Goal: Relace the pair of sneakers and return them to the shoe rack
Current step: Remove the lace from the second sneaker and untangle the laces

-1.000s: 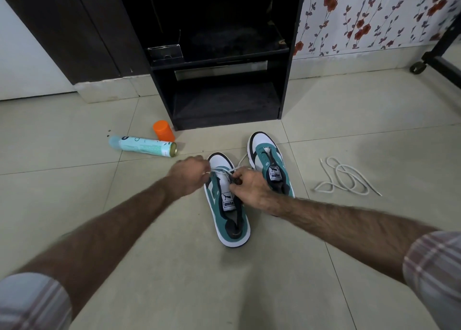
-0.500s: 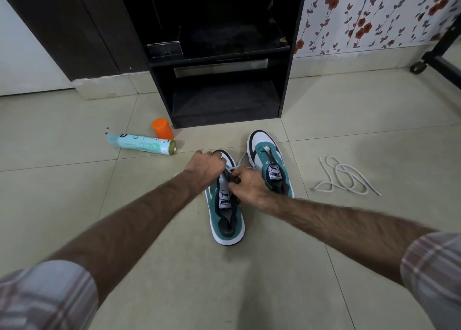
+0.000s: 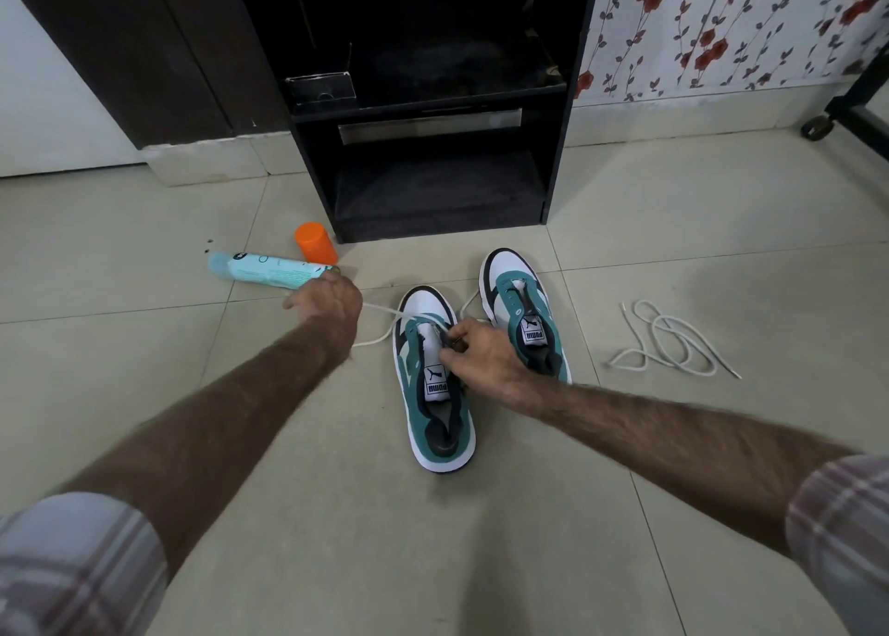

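Two teal, white and black sneakers stand on the tiled floor, toes toward the black shoe rack (image 3: 433, 120). The near sneaker (image 3: 433, 395) has a white lace (image 3: 385, 310) through its front eyelets. My left hand (image 3: 329, 303) grips one end of that lace, drawn out to the left of the shoe. My right hand (image 3: 481, 354) pinches the shoe's right eyelet edge beside the tongue. The far sneaker (image 3: 522, 308) stands unlaced to the right. A second white lace (image 3: 668, 342) lies loose on the floor further right.
A light blue spray can (image 3: 264, 269) lies on its side just beyond my left hand, with an orange cap (image 3: 315, 242) behind it. A black wheeled stand (image 3: 842, 111) sits at the far right. Flowered wallpaper covers the wall behind.
My left hand has pulled away from the shoe to the left, drawing the lace out taut. My right hand stays on the near sneaker.
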